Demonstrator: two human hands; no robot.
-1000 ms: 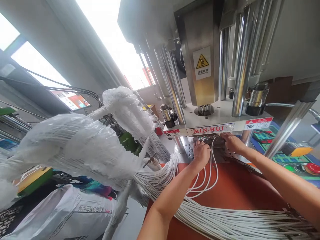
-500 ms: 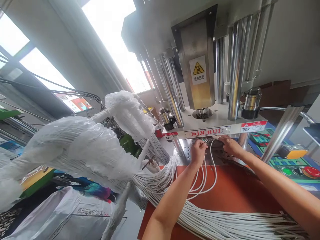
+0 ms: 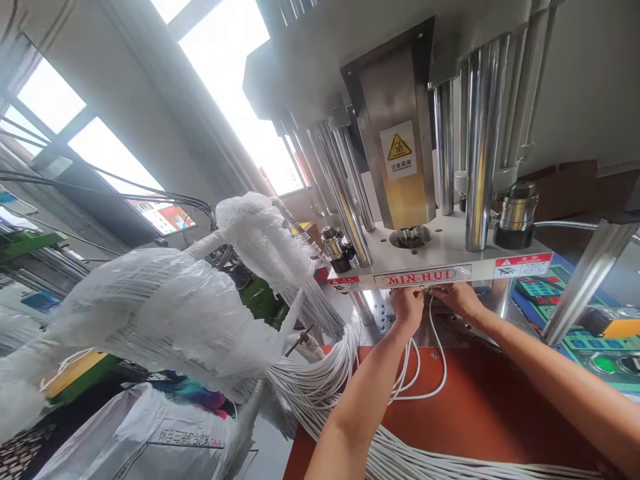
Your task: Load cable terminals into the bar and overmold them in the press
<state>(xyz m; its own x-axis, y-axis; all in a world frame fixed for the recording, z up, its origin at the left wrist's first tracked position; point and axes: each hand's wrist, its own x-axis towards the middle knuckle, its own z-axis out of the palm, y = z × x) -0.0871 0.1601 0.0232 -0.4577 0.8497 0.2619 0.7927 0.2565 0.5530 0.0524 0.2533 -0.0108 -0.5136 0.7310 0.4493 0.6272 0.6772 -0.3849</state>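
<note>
White cables (image 3: 441,373) (thin), looped over red tabletop (image 3: 470,400)

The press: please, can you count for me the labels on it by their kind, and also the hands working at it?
Yellow-triangle heat sticker: 1
Red-and-white labels: 2
MIN-HUI nameplate: 1
Left hand and right hand: 2
Total: 6

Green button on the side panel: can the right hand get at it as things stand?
Probably yes. Nothing covers the green button, but the right hand is just below the MIN-HUI sign and would likely have to come round the slanted metal post.
</note>
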